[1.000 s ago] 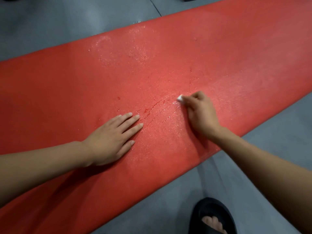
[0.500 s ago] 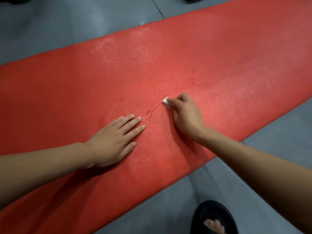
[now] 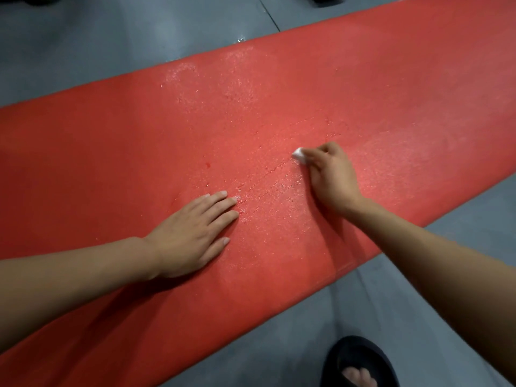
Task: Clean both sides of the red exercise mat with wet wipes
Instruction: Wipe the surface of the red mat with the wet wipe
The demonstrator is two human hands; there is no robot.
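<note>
Slippage is the main risk as I judge it: the red exercise mat (image 3: 349, 79) lies flat across the grey floor (image 3: 111, 37) and glistens with wet streaks near the middle; the left hand (image 3: 192, 233) rests on it with fingers straight and flat, and if that palm lifts or slides on the damp surface the mat could creep under the scrubbing. The right hand (image 3: 332, 174) has its fingers curled tight round a small white wet wipe (image 3: 299, 155), only a corner of which shows; a wad so small could slip out or miss patches, leaving dry strips. A foot in a black sandal (image 3: 360, 367) stands on the floor beside the mat's near edge. Against half a second ago, the right hand and wipe have moved rightward and away from the left hand, back toward their place of a second ago; the left hand has stayed where it was.
</note>
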